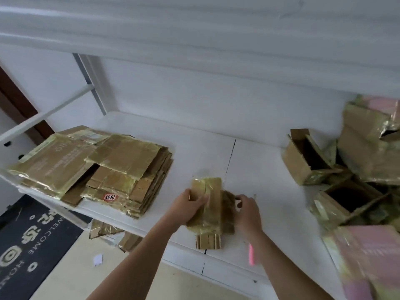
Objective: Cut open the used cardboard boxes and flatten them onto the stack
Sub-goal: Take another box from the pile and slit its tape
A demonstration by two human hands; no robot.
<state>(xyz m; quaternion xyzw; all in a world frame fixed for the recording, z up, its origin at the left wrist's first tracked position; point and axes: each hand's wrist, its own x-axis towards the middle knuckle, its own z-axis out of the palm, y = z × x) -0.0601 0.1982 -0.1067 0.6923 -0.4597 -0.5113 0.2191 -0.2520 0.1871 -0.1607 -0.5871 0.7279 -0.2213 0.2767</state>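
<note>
Left hand [191, 202] and right hand [246, 213] both grip a taped box [208, 204] on the surface [259, 169]; stack [93, 165] at 9 o'clock.

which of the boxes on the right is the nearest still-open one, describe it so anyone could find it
Start at the white table and go to the heap of taped cardboard at its right edge. The open box sits at the heap's front, nearer than the other open box. Its dark square mouth faces up, flaps splayed outward.
</note>
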